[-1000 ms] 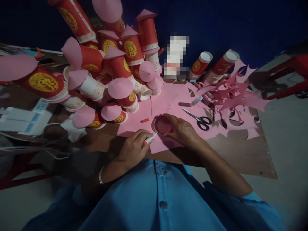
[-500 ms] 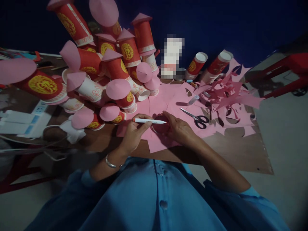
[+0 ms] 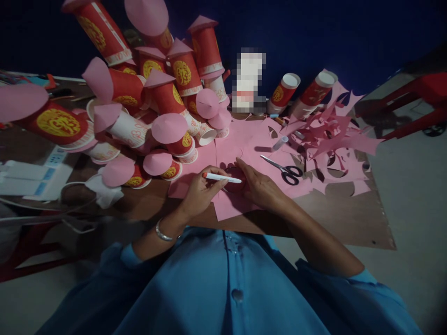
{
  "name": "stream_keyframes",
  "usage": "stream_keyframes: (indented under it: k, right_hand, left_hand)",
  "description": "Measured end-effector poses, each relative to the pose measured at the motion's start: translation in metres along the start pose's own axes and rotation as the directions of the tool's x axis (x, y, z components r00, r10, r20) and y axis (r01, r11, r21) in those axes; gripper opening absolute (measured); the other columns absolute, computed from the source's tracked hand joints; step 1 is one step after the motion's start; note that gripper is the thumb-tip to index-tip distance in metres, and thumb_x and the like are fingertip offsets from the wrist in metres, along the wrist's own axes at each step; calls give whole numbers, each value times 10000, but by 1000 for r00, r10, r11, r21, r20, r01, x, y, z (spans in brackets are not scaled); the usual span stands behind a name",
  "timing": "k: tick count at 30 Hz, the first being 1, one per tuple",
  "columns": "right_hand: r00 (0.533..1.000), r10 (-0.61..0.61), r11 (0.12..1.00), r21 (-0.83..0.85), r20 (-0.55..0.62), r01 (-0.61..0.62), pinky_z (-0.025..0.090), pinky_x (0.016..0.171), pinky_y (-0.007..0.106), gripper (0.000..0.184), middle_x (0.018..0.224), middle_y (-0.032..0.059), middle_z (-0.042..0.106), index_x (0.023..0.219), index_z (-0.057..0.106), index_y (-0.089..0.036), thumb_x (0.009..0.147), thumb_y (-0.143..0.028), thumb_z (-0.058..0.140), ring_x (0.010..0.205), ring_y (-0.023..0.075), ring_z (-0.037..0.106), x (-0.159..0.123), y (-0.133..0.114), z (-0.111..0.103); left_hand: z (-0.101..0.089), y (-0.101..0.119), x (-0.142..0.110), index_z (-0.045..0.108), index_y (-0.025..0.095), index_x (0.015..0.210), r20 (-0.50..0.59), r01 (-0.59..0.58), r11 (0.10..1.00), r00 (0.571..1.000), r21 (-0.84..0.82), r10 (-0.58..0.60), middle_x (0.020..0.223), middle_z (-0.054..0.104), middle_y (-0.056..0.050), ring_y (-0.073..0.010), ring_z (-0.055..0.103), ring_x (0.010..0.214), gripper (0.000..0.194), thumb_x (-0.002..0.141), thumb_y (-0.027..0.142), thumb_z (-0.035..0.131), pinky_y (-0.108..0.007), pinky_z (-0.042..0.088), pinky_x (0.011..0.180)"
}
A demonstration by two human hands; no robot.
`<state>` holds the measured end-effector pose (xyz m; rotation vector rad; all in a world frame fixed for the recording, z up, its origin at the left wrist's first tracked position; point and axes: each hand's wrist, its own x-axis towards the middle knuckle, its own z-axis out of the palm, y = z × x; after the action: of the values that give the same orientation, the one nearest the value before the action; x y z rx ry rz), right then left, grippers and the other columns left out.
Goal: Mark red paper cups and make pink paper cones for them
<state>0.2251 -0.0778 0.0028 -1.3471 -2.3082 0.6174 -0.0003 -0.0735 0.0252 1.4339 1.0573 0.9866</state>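
My left hand (image 3: 199, 194) pinches a white marker pen (image 3: 217, 177) with a red end between thumb and fingers. The pen lies nearly level, above a round dark red thing (image 3: 234, 187). My right hand (image 3: 262, 187) curves along the right side of that round thing and steadies it on the pink paper (image 3: 228, 210); its exact kind is hard to make out in the shade. Scissors (image 3: 284, 171) with dark handles lie to the right of my right hand, and a small capped tube (image 3: 280, 144) rests behind them.
Red and white paper cups with pink cone tops (image 3: 170, 129) crowd the left side. Two red cup stacks (image 3: 284, 93) stand at the back. Pink paper scraps (image 3: 331, 135) pile up on the right. White cables (image 3: 78, 195) and a red stool (image 3: 415, 95) flank the table (image 3: 363, 223).
My left hand has moved slightly right, and the pen has shifted and turned a little in its fingers. My right hand stays almost where it was. The view has shifted slightly.
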Motion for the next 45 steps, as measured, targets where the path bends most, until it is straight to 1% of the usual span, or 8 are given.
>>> stream_keyframes:
  k: [11,17,22,25,27,31,37,45]
  right_hand:
    - [997,-72,995,63,-33,73,462,1206,622,910,1597,160,515,1622,318,-233,794,-76,663,1541,360,413,-2,-6,-12]
    - [979,-141,987,-91,-144,129,593,964,494,508,1290,120,678,1433,572,-262,944,-133,619,1174,301,634,-13,-42,-31]
    - [938,-240,929,-341,-249,148,549,705,373,185,887,86,730,1168,702,-173,1024,-196,588,806,234,644,-15,-63,-33]
    - [925,-239,919,-376,-295,117,524,666,353,153,810,59,719,1076,698,-190,1017,-149,563,747,213,648,-19,-66,-35]
    - [912,-222,933,-346,-346,96,537,682,352,159,831,57,722,1096,668,-198,999,-127,565,762,214,667,-27,-66,-36]
    - [891,-125,983,-179,-437,50,579,713,327,221,889,46,735,1156,610,-227,965,-115,628,790,201,702,-51,-64,-32]
    - [906,-163,986,-23,-390,168,618,725,317,285,971,97,768,1247,613,-169,971,-114,654,851,210,741,-69,-64,-6]
    - [911,-278,952,-211,-306,220,622,742,315,218,959,117,761,1144,654,-113,952,-38,582,849,209,738,-61,-62,17]
  left_hand:
    - [1,4,-1,695,208,973,33,-46,998,998,42,45,926,746,-28,-155,686,845,104,928,299,715,-292,578,769]
    - [0,5,-1,705,217,975,50,-127,987,991,93,123,959,753,-29,-171,712,917,58,922,230,724,-327,585,876]
    - [-1,21,-3,740,234,950,102,-271,943,962,192,255,989,747,-44,-189,711,964,70,903,182,739,-359,595,897]
    - [-3,32,0,756,244,985,194,-306,935,942,177,272,1044,762,-59,-204,722,1001,97,893,245,785,-370,603,911]
    - [-8,35,7,732,255,1200,244,-303,941,934,150,262,1209,762,-86,-234,708,1155,326,885,293,807,-400,582,1014]
    - [-21,27,28,656,258,1395,287,-286,927,934,241,214,1441,691,-90,-231,625,1365,366,1041,294,571,-420,507,1166]
    - [-30,2,44,439,235,1601,601,-428,785,794,448,90,1710,414,-61,-193,334,1608,550,1053,200,421,-454,295,1335]
    - [-24,-14,51,421,170,1609,691,-570,612,721,549,52,1735,356,-79,-188,236,1642,530,1085,199,342,-433,216,1355]
